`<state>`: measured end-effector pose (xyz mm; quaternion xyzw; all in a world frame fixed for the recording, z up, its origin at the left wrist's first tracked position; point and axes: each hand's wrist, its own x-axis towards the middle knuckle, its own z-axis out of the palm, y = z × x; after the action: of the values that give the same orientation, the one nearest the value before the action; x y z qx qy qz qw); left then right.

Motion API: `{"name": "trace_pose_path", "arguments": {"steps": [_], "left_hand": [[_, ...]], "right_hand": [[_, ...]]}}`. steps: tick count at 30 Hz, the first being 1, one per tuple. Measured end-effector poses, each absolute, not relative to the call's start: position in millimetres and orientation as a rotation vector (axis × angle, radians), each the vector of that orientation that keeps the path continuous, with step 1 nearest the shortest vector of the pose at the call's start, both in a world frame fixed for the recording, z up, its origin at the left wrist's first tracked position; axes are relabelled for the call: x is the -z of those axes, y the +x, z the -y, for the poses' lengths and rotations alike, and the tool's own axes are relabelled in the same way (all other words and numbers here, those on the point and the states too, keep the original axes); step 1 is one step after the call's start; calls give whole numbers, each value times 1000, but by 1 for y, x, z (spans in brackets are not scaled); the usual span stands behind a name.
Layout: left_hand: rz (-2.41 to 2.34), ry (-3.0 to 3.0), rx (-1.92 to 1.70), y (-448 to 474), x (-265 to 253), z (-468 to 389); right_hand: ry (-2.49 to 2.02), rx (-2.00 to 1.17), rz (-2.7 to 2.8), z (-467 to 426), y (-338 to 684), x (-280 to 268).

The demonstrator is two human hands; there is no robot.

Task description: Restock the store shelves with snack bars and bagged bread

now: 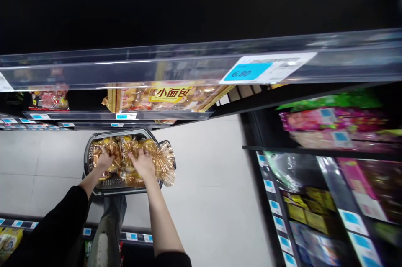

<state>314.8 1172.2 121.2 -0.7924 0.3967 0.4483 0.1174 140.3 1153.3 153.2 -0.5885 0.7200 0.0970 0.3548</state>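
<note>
A dark shopping basket (140,191) with a grey rim sits low in front of my legs. Inside it are gold, see-through bags of bread (128,145), and one crinkled bag end (166,163) sticks out over the right side. My left hand (106,160) is closed on the bag at the basket's left, its fingertips partly sunk in the wrapping. On the bag at the middle right, my right hand (143,165) grips the film with thumb and fingers apart. How many bags there are is hard to tell through the shiny film.
A black shelf with a price-tag rail (188,64) spans the view above the basket. Below it lies a large bread pack (169,96) and a red snack bag (50,98). More stocked shelves (301,150) stand right. Pale floor tiles (213,200) lie between; another shelf edge (135,237) runs behind my legs.
</note>
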Motion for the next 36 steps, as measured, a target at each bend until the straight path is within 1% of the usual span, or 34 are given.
{"name": "trace_pose_path", "arguments": {"steps": [2, 5, 9, 12, 16, 22, 26, 28, 31, 36], "left_hand": [[-1189, -2324, -1300, 312, -123, -1172], [-1304, -2355, -1228, 295, -130, -1171], [-1355, -2333, -1184, 262, -137, -1161], [-1230, -2367, -1154, 254, -134, -1150], [-1151, -2418, -1135, 269, -123, -1148], [-1231, -2436, -1107, 277, -115, -1166], [-1242, -2425, -1139, 267, -112, -1165], [-1241, -2425, -1150, 266, -109, -1163], [-1267, -2425, -1145, 267, -104, -1163], [-1310, -2431, -1109, 269, -102, -1170]], "right_hand": [[-1464, -217, -2031, -1161, 131, -160], [-1342, -256, -2221, -1175, 117, -157], [-1352, -243, -2066, -1177, 117, -132], [-1459, -120, -1955, -1167, 124, -122], [-1564, 68, -1900, -1153, 131, -121], [-1466, 171, -1901, -1161, 135, -95], [-1378, 214, -1925, -1172, 101, -88], [-1325, 196, -2019, -1174, 74, -89], [-1230, 77, -2150, -1171, 40, -81], [-1248, -77, -2003, -1155, 32, -46]]}}
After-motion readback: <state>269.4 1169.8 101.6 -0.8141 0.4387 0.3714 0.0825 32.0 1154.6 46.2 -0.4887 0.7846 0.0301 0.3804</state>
